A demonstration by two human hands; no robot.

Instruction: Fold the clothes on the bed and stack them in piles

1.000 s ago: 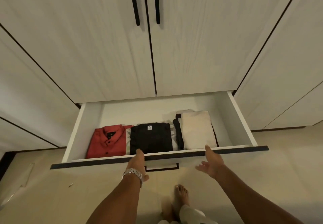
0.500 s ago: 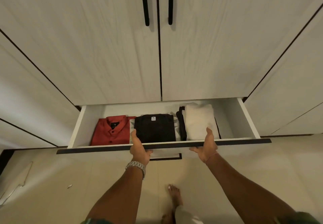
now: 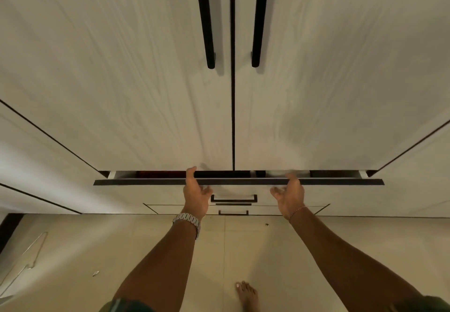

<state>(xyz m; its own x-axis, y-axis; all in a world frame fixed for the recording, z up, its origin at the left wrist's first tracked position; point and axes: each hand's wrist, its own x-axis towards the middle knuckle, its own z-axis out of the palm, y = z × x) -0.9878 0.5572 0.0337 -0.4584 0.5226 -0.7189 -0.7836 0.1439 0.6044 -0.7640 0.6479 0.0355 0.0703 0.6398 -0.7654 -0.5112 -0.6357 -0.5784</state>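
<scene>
Both hands press the drawer (image 3: 238, 181) front: left hand (image 3: 196, 191) and right hand (image 3: 289, 196) with fingers loosely straight over its dark top edge, gripping nothing. An even push from both keeps it square, clearing fingertips before the gap shuts. Folded clothes (image 3: 160, 174) show as a red sliver inside; the doors (image 3: 121, 80) are smooth pale woodgrain with slim black bar handles (image 3: 205, 19).

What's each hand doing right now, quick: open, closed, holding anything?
Left hand: open, fingers straight, pressing the drawer front.
Right hand: open, fingers on the same drawer front, holding nothing.
</scene>
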